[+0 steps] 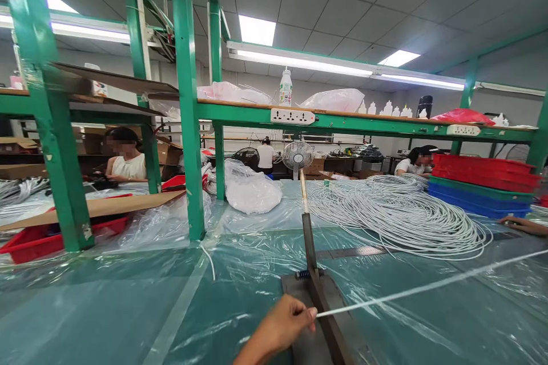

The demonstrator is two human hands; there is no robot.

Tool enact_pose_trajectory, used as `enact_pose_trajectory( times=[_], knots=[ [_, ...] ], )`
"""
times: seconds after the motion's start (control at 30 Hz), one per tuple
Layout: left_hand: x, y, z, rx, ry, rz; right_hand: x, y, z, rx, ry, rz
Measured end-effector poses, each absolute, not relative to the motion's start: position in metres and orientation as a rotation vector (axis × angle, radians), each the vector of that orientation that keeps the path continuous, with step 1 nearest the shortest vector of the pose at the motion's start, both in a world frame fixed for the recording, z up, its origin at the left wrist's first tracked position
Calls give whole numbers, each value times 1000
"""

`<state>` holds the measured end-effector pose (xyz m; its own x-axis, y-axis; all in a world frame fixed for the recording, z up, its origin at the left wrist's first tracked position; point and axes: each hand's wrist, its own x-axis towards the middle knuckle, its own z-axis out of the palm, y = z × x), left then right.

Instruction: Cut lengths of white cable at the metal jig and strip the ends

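Observation:
My left hand (285,322) is closed in a pinch on the end of a white cable (411,292). From my fingertips the cable stretches taut up and to the right, past the edge of the view. It passes over a lever cutter (319,291), whose long handle stands raised on a metal base plate (295,291) beside my fingers. My right hand is not in view. A large coil of white cable (398,214) lies behind on the table, with a steel ruler (351,252) in front of it. A short cable piece (209,262) lies to the left.
Plastic sheeting covers the green table (128,308). Green shelf posts (190,125) rise at the left. Stacked red and blue trays (482,185) stand at the right, near another person's hand (524,225). A plastic bag (252,191) and a fan (298,155) are farther back.

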<state>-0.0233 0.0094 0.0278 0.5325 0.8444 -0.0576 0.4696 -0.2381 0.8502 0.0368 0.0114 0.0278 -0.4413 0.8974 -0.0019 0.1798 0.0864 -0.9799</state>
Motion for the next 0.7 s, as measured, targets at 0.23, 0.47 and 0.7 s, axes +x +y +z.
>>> enact_pose_trajectory(
  times=[0.23, 0.47, 0.7],
  knots=[
    [-5, 7, 11, 1722, 1434, 698, 115, 55, 103, -1158, -1463, 991],
    [-4, 26, -23, 1652, 1379, 655, 144, 176, 137, -1356, -1092, 871],
    [2, 14, -2, 1606, 1557, 675, 132, 188, 138, -1315, -1044, 1102]
  ],
)
